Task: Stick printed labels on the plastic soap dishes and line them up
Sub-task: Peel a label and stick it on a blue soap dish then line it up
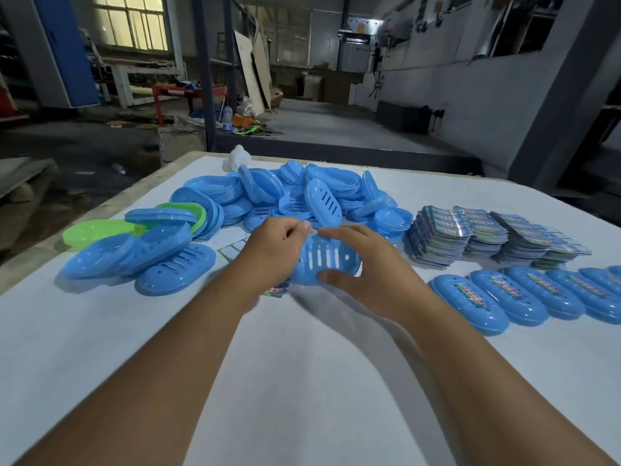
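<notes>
White sheeting covers the table (302, 381) in a dim workshop. At centre, the right hand (366, 264) grips a blue slotted soap dish (324, 260), thumb under its near rim, fingers curled over the far edge. The left hand (274, 250) pinches at that dish's top edge; a printed label (277, 290) peeks out beneath it. Unlabelled dishes (268, 200) heap at 12 o'clock, label stacks (487, 233) at 2, labelled dishes (524, 297) lined at 3.

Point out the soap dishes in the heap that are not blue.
The two green dishes at the heap's left end, one partly buried beneath blue dishes; every other dish is blue.
</notes>
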